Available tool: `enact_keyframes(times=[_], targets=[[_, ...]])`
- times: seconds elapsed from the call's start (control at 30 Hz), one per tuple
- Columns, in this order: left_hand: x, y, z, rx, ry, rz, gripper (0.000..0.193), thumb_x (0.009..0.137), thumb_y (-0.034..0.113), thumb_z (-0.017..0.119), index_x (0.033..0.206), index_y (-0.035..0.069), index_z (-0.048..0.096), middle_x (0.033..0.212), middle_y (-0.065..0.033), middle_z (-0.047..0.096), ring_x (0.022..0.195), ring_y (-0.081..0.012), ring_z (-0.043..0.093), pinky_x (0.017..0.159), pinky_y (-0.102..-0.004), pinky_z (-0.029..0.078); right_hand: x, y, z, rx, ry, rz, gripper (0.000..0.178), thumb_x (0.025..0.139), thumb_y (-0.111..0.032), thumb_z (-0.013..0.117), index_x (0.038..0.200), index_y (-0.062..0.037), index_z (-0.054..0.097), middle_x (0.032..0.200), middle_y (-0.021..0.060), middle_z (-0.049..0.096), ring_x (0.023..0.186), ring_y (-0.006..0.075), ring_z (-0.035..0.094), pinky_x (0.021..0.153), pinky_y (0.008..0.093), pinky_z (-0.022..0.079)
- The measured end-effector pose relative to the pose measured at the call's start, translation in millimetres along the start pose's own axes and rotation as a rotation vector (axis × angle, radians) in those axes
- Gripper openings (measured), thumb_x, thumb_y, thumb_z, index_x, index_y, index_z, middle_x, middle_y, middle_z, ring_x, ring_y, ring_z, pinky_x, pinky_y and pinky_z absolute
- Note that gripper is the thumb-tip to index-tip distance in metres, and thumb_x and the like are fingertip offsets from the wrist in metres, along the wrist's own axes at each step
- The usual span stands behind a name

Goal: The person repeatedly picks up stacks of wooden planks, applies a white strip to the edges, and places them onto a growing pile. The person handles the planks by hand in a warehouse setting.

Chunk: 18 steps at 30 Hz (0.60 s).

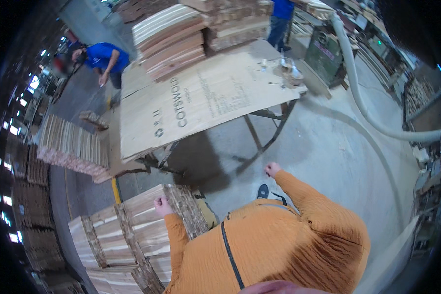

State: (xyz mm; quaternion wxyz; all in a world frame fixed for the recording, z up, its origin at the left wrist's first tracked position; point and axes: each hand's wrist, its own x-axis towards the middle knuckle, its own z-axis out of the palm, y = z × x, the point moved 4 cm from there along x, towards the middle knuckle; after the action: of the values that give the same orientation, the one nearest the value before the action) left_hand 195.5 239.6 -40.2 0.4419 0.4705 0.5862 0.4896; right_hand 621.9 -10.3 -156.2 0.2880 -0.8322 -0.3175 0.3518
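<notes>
My left hand (162, 205), fingers loosely curled with nothing visible in them, hangs at or just above the edge of a stack of wooden boards (149, 234) with darker cross strips. Whether it touches the wood I cannot tell. My right hand (272, 169) is held out over the grey floor, fingers curled in and nothing seen in them. Ahead of both hands stands a metal-legged table topped with a flattened cardboard sheet (147, 125). Piled at the table's far side are bundles of wooden boards (174, 49).
A person in a blue shirt (103, 58) stands beyond the table's left side; another person's jeans (278, 32) show behind it. Upright boards (73, 146) stand in a row at left. A thick pale hose (360, 105) curves to the right, beside a green machine (323, 55).
</notes>
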Motion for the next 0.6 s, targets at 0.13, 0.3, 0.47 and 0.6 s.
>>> enact_keyframes(times=[0.13,0.3,0.47,0.6], targets=[[-62.2,-6.3,130.3,0.041,-0.443,0.087,0.007,0.084,0.01,0.061,0.087,0.003,0.06,0.078,-0.0048,0.063,0.07,-0.0116,0.058,0.067,-0.0262,0.048,32.3,25.9,-109.5,0.306,0.612,-0.165,0.024,0.085,-0.026,0.057,0.079,-0.0028,0.059,0.06,0.005,0.056,0.053,0.0143,0.049,0.053,0.0305,0.043],[-133.5,6.3,245.3,0.265,-0.9,0.205,0.012,0.083,0.011,0.062,0.084,0.0,0.066,0.077,-0.0042,0.065,0.068,-0.0098,0.058,0.065,-0.025,0.048,96.6,-11.8,-260.6,0.395,0.994,-0.257,0.024,0.081,-0.024,0.063,0.086,-0.0006,0.062,0.07,0.0084,0.055,0.065,0.0157,0.051,0.064,0.0298,0.044],[-127.6,24.2,291.7,0.352,-1.029,0.308,0.013,0.081,0.012,0.064,0.082,0.0,0.065,0.072,-0.0035,0.064,0.064,-0.0067,0.055,0.06,-0.0243,0.046,156.4,-57.7,-360.0,0.114,1.105,-0.226,0.018,0.076,-0.024,0.063,0.084,-0.0093,0.067,0.08,0.0094,0.058,0.077,0.0243,0.056,0.072,0.0346,0.045],[-91.5,27.2,316.6,0.269,-0.916,0.224,0.013,0.081,0.013,0.065,0.082,0.0,0.065,0.067,0.0002,0.06,0.062,-0.0048,0.052,0.059,-0.0222,0.044,193.3,-88.2,-391.4,-0.031,1.076,-0.067,0.015,0.075,-0.031,0.062,0.082,-0.0199,0.069,0.094,0.0044,0.058,0.097,0.0247,0.052,0.082,0.038,0.044]])
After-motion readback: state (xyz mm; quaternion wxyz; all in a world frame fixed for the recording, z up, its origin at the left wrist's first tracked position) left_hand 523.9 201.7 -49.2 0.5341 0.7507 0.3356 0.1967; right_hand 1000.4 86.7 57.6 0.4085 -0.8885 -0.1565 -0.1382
